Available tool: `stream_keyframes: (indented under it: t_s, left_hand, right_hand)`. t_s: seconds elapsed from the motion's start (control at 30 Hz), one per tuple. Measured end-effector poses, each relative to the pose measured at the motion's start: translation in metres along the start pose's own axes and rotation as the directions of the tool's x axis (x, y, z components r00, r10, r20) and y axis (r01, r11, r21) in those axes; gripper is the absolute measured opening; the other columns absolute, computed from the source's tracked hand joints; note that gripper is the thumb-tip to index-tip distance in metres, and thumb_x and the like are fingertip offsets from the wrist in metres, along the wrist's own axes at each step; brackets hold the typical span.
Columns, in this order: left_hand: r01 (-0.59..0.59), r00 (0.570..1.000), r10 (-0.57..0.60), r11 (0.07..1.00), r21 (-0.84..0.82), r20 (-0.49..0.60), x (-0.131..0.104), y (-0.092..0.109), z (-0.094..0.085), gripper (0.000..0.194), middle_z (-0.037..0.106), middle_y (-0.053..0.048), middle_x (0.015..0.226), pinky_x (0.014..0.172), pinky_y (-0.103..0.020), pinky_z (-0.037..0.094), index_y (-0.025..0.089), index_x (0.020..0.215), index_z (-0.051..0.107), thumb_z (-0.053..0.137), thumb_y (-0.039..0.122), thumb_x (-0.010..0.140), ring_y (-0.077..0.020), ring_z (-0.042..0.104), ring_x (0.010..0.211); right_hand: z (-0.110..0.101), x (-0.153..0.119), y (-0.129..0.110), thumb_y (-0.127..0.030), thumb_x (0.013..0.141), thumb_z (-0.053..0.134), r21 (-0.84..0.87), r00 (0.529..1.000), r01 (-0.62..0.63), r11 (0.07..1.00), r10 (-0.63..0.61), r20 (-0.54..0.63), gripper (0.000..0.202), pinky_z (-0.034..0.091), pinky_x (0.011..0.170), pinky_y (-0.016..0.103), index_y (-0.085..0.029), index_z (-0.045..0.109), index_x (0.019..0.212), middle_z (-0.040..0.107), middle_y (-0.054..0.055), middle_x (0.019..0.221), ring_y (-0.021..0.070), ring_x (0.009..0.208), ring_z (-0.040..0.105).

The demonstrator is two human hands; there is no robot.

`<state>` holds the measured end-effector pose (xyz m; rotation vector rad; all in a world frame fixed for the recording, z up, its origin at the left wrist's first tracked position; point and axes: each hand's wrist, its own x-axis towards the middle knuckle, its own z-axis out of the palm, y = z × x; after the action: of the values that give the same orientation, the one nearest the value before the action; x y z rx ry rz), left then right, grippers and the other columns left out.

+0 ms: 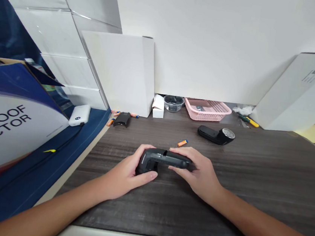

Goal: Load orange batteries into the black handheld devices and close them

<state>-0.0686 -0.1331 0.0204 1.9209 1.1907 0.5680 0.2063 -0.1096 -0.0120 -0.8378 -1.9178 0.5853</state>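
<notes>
Both of my hands grip a black handheld device (157, 156), which looks like a fabric shaver, above the dark table. My left hand (128, 173) wraps round its curved head end, thumb underneath. At the handle end, my right hand (199, 172) pinches it between thumb and fingers. A dark gap shows on top, between the head and the handle. Just beyond lies an orange battery (182, 143) with a blue end. Farther back at the right rests a similar black shaver (216, 135), its round metallic face showing.
At the back left, several orange batteries (110, 121) lie around a curved black cover (122, 119). A small white box (158, 106), a clear bowl (174, 104), a pink basket (203, 115) and a yellow-handled tool (248, 120) line the rear. Tall white boxes (123, 72) stand behind.
</notes>
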Motion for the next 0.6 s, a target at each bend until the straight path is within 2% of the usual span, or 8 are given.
stream_keyframes:
  t_s: [0.17,0.3,0.43,0.5,0.6]
  left_hand:
    - [-0.052,0.998,0.053,0.998,0.034,-0.028,0.0,-0.001,0.0,0.063,0.067,-0.009,0.135,0.093,-0.037,0.051,0.026,0.151,0.038,0.067,0.054,0.102,-0.0281,0.066,0.117]
    - [-0.045,0.998,0.046,0.998,0.035,-0.034,-0.001,0.002,-0.001,0.065,0.067,-0.01,0.137,0.095,-0.039,0.051,0.025,0.152,0.039,0.068,0.053,0.101,-0.0297,0.066,0.121]
    - [-0.036,0.999,0.036,0.999,-0.026,-0.017,0.0,0.004,-0.002,0.058,0.067,-0.008,0.137,0.1,-0.039,0.05,0.024,0.148,0.047,0.067,0.054,0.102,-0.0289,0.065,0.123]
    - [-0.019,1.0,0.018,0.996,-0.083,-0.016,0.002,0.004,-0.003,0.051,0.069,-0.006,0.133,0.102,-0.038,0.048,0.025,0.142,0.053,0.065,0.056,0.104,-0.0272,0.064,0.122]
    - [0.024,0.998,-0.035,0.979,-0.203,-0.053,0.003,0.0,-0.003,0.049,0.068,-0.003,0.131,0.107,-0.036,0.046,0.027,0.141,0.055,0.064,0.058,0.104,-0.0253,0.062,0.123]
  right_hand:
    - [-0.001,0.001,0.003,-0.029,0.097,0.084,0.031,0.997,0.078,0.996,-0.078,0.015,0.041,0.056,0.106,0.038,-0.034,0.072,0.135,0.081,0.001,0.127,0.0219,0.116,0.076]
    - [0.0,0.0,0.004,-0.029,0.099,0.082,0.036,0.994,0.105,0.994,-0.106,0.031,0.043,0.055,0.108,0.038,-0.033,0.068,0.139,0.079,0.002,0.129,0.0208,0.117,0.075]
    - [0.001,-0.001,-0.001,-0.028,0.102,0.076,0.016,0.991,0.11,0.994,-0.111,0.08,0.042,0.054,0.111,0.039,-0.032,0.063,0.142,0.076,0.003,0.133,0.0208,0.121,0.072]
    - [-0.005,0.0,-0.008,-0.028,0.101,0.075,-0.026,0.986,0.113,0.993,-0.109,0.127,0.053,0.052,0.116,0.043,-0.032,0.056,0.15,0.071,0.007,0.141,0.0241,0.129,0.068]
    - [-0.029,0.003,-0.025,-0.03,0.097,0.076,-0.096,0.977,0.159,0.983,-0.143,0.157,0.074,0.047,0.124,0.053,-0.03,0.044,0.164,0.057,0.012,0.159,0.0324,0.146,0.056]
